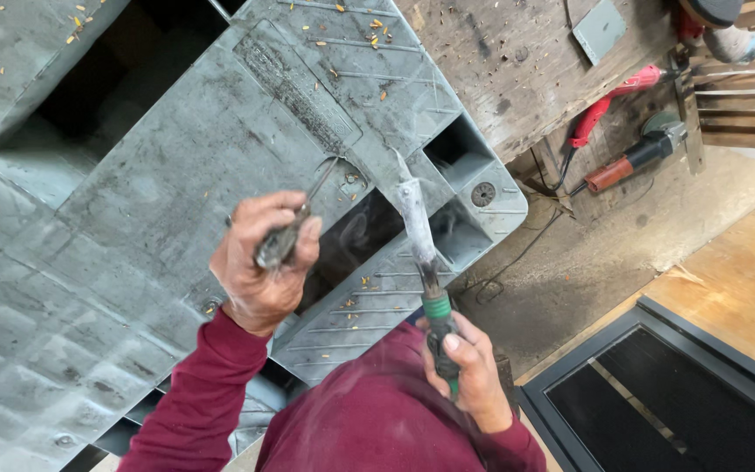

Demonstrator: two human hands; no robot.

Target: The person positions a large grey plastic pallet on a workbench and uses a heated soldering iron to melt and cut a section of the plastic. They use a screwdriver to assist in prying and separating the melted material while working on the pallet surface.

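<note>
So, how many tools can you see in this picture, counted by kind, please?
Hand tools, one in each of the hands: 2, a thin metal tool in the left hand and a green-handled iron in the right hand.
Power tools on the floor: 2, one red, one dark.
Total: 4

Seen from above, the left hand [262, 262] grips a thin metal rod tool [294, 225] whose tip rests on a large grey plastic pallet [141, 201]. The right hand [469, 371] holds a green-handled soldering iron [421, 253], its ash-coated blade laid against the pallet's edge beside a rectangular opening. On the concrete floor [587, 262] lie a red power tool [618, 96] and an angle grinder [640, 157].
</note>
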